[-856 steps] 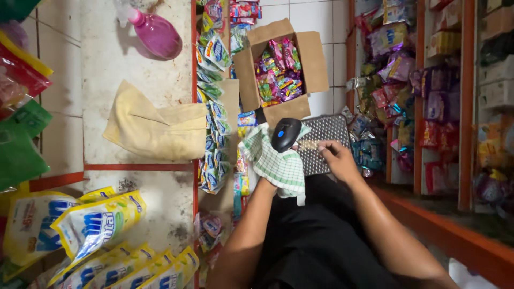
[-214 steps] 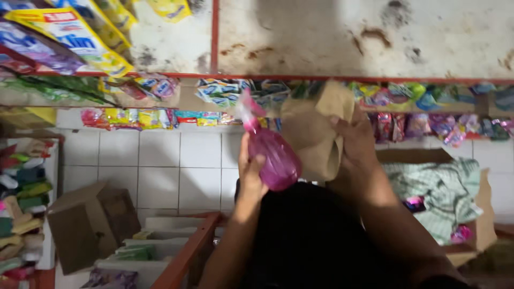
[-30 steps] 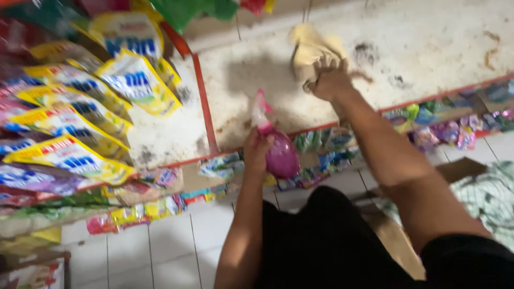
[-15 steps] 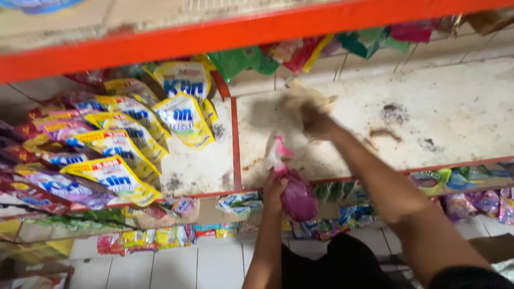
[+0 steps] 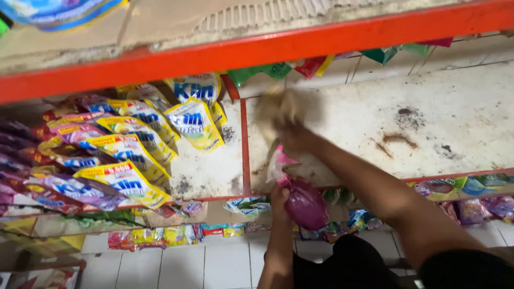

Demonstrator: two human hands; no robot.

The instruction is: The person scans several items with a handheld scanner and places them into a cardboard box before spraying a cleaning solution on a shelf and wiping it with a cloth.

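My left hand (image 5: 279,199) grips a pink spray bottle (image 5: 305,203) by its neck, its white and pink trigger head (image 5: 278,163) raised in front of the shelf edge. My right hand (image 5: 296,140) reaches out over the dirty white shelf board (image 5: 439,118) and presses a tan cloth (image 5: 274,108), blurred by motion, against the board near the red divider (image 5: 244,144). Dark stains (image 5: 399,138) mark the board to the right of the cloth.
Yellow and purple detergent pouches (image 5: 123,155) lie stacked on the shelf's left half. A red shelf rail (image 5: 257,51) runs overhead. Small sachet strips (image 5: 241,206) hang along the front edge, above a white tiled floor (image 5: 214,262).
The view has tilted up, so the red upper rail fills the top. My right hand has slid the cloth leftward along the board toward the divider. The spray bottle stays in my left hand.
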